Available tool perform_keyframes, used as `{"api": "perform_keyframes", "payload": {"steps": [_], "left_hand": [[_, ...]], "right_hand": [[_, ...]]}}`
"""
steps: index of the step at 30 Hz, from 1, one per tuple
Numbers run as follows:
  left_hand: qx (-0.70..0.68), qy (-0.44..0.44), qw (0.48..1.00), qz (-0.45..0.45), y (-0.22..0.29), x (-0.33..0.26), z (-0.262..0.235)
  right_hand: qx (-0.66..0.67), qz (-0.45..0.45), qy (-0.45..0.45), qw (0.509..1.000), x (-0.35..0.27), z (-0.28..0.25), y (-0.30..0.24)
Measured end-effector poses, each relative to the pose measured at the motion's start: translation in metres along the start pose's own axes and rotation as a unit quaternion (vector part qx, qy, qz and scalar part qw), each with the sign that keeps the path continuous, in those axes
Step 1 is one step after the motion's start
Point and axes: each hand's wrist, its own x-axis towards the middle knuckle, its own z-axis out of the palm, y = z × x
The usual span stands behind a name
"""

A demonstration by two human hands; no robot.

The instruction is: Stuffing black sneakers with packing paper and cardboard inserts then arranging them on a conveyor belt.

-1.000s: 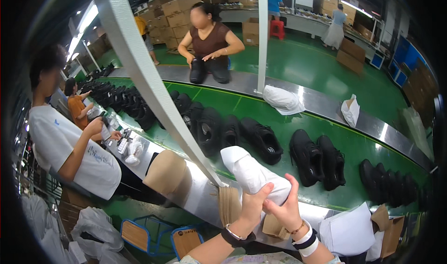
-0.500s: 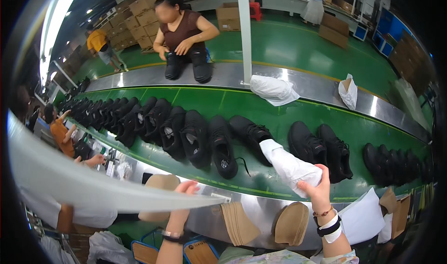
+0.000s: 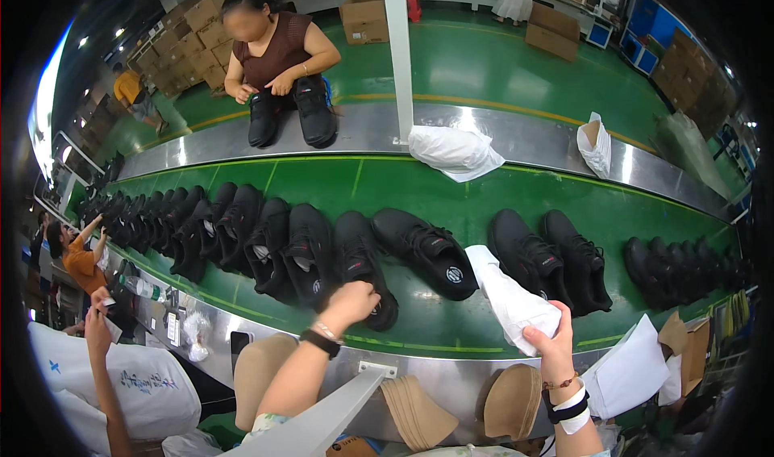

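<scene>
My right hand (image 3: 551, 328) grips the lower end of a long wad of white paper (image 3: 512, 292), fingers wrapped round it, above the green belt's near edge. The paper's upper end lies between two black lace-up shoes, one tilted (image 3: 423, 251) and one upright (image 3: 522, 247). My left hand (image 3: 352, 302) is over the opening of another black shoe (image 3: 357, 243), fingers curled together. Whatever those fingers hold is hidden. The tilted shoe's opening faces me and shows a round pale mark on its insole.
A row of black shoes (image 3: 238, 227) runs left along the green belt (image 3: 451, 332). Tan insole-shaped stacks (image 3: 418, 409) and white paper sheets (image 3: 627, 376) lie on the near metal ledge. A white post (image 3: 397, 54) stands opposite. Across the belt, a co-worker (image 3: 274, 54) handles two black shoes.
My left hand has moved from the near ledge up onto a shoe, its fingers now curled. The loose lace beside that shoe no longer shows. My right hand still holds the paper.
</scene>
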Motion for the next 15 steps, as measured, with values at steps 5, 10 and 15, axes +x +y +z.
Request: {"api": "perform_keyframes", "payload": {"steps": [5,10,15], "left_hand": [[-0.438,-0.051,0.895,-0.066,-0.011,0.010,-0.108],[-0.530,0.217,0.815,-0.090,-0.072,0.036,-0.064],[-0.225,0.096,0.965,0.095,-0.053,0.028,-0.029]], "right_hand": [[0.003,0.039,-0.061,0.997,0.013,0.009,0.011],[-0.018,0.130,-0.254,0.958,0.000,0.099,0.012],[-0.312,-0.034,-0.192,0.930,0.032,0.161,0.032]]}}
